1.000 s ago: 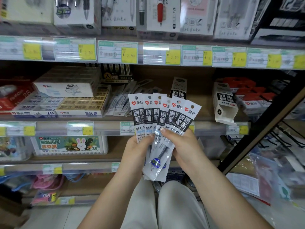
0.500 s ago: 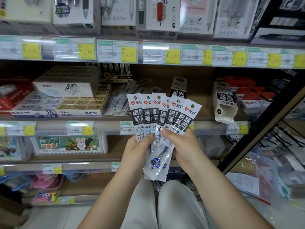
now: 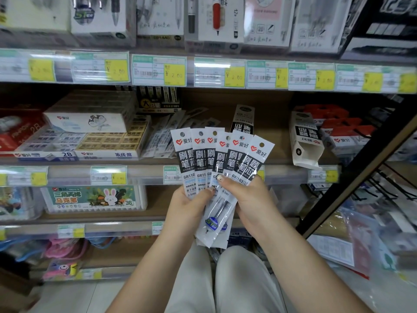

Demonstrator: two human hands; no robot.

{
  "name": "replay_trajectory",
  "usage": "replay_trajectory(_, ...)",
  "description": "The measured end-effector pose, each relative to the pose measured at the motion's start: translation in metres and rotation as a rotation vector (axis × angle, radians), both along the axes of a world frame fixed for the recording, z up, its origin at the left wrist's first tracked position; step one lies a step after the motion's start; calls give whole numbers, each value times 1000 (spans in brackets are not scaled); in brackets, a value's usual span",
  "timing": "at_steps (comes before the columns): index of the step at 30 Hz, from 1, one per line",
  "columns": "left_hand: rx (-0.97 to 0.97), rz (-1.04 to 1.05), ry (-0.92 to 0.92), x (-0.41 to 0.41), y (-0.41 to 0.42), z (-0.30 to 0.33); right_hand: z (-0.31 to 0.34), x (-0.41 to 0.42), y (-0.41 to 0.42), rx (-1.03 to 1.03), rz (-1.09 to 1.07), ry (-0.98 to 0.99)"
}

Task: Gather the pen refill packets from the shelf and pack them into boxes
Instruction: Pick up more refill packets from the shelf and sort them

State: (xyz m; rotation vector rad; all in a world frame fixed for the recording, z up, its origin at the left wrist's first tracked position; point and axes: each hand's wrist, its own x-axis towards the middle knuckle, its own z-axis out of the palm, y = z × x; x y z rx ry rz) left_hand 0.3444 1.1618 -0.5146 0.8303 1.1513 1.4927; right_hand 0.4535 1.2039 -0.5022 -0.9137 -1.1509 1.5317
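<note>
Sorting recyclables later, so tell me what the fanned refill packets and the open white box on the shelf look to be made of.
Refill packets: apparently thin glossy plastic film, clear lower down where the refills show through and glare streaks it; the printed tops may be a paper insert. Both the left hand and the right hand grip them.

Open white box: likely matte printed cardboard, judging by its creased, folded-out flap.

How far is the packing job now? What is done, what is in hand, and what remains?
Done: six refill packets are gathered into a fan. In hand: the left hand and the right hand both grip this fan in front of the shelf. Left: more loose packets lie on the shelf, and the open white box there still waits; nothing is seen going into it yet.
</note>
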Motion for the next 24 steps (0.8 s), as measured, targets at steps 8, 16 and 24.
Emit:
replay_trajectory(8,32,-33,24,-2,1,-4,-2,0,0,-1,0,-70)
replay_trajectory(16,40,-1,59,-2,0,-3,-2,-1,0,-15,12,-105)
replay_trajectory(24,58,-62,60,-5,0,-5,0,0,0,-10,13,-84)
